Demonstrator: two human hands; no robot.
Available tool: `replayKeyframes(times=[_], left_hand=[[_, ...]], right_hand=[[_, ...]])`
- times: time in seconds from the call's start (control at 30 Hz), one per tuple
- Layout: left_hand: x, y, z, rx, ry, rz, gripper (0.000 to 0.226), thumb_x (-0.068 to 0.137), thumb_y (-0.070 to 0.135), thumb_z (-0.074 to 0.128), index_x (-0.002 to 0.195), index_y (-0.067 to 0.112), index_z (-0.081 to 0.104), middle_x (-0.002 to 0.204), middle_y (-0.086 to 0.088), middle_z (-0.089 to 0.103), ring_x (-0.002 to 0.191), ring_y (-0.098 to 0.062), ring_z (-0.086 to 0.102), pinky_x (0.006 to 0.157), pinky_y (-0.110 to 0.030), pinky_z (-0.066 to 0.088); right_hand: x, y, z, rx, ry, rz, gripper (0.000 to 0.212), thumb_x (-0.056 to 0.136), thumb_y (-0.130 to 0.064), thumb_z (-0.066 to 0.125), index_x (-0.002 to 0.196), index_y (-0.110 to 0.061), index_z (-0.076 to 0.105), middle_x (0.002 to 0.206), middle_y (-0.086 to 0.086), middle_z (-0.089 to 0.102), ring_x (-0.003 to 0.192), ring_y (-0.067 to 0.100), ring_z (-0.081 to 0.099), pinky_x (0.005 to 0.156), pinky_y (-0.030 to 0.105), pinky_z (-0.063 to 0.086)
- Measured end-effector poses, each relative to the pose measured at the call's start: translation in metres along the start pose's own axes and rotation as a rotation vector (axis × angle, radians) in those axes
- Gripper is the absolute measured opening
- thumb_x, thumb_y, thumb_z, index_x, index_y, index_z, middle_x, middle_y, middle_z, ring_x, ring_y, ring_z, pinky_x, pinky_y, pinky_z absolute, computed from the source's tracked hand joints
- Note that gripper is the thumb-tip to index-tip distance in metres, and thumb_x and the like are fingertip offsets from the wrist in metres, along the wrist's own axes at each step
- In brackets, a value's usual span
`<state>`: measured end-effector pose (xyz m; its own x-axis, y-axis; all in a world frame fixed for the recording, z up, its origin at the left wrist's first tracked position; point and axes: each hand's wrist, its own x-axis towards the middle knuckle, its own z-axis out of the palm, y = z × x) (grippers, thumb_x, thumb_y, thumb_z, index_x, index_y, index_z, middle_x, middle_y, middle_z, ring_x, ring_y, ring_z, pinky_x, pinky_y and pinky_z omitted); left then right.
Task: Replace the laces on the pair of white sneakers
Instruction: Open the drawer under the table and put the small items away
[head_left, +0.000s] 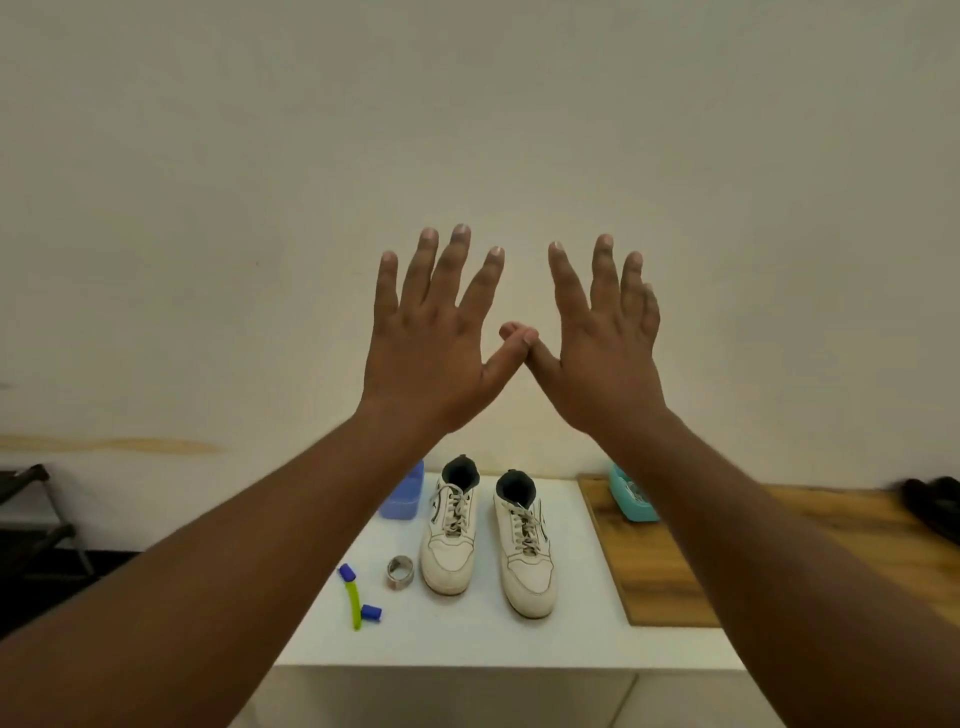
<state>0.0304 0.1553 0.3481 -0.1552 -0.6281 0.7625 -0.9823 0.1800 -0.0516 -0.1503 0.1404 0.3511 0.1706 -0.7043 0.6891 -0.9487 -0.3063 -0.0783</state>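
1. head view: my left hand (434, 332) and right hand (605, 343) are raised in front of the wall, fingers spread and straight, holding nothing, thumb tips touching each other. both well above the table.
2. white table (467, 644): one. wooden board (654, 561) lies just beside it on the right: one.
3. white sneakers: two, left sneaker (449, 535) and right sneaker (524, 551), side by side, toes toward me, both laced with the old laces (522, 525).
4. blue container (401, 496): one, near the left sneaker's heel. teal box (631, 493): one, on the board.
5. tape roll (400, 572): one. green and blue tool (357, 600): one.
6. step, my read: nothing begun. next i'd lower a hand to one sneaker and undo its knot.
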Motion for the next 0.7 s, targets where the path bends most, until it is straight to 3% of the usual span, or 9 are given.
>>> replayKeyframes(times=[0.43,0.7], left_hand=[[0.008,-0.015,-0.116,0.13,0.196,-0.123,0.079,0.096,0.075,0.014,0.159,0.027,0.021,0.167,-0.008,0.016,0.155,-0.029,0.008,0.123,-0.057,0.009],[-0.001,-0.044,-0.126,0.226,0.245,-0.247,0.077,0.097,0.074,0.017,0.158,0.028,0.025,0.166,-0.005,0.021,0.155,-0.028,0.013,0.123,-0.055,0.012]], right_hand=[[0.033,-0.042,-0.094,0.124,0.214,-0.112,0.086,0.095,-0.082,0.025,0.163,-0.033,0.002,0.17,0.016,-0.006,0.156,0.039,-0.011,0.125,0.058,0.001],[0.052,-0.084,-0.084,0.298,0.277,-0.189,0.085,0.095,-0.081,0.024,0.163,-0.032,0.008,0.171,0.013,0.001,0.157,0.036,-0.004,0.125,0.056,0.004]])
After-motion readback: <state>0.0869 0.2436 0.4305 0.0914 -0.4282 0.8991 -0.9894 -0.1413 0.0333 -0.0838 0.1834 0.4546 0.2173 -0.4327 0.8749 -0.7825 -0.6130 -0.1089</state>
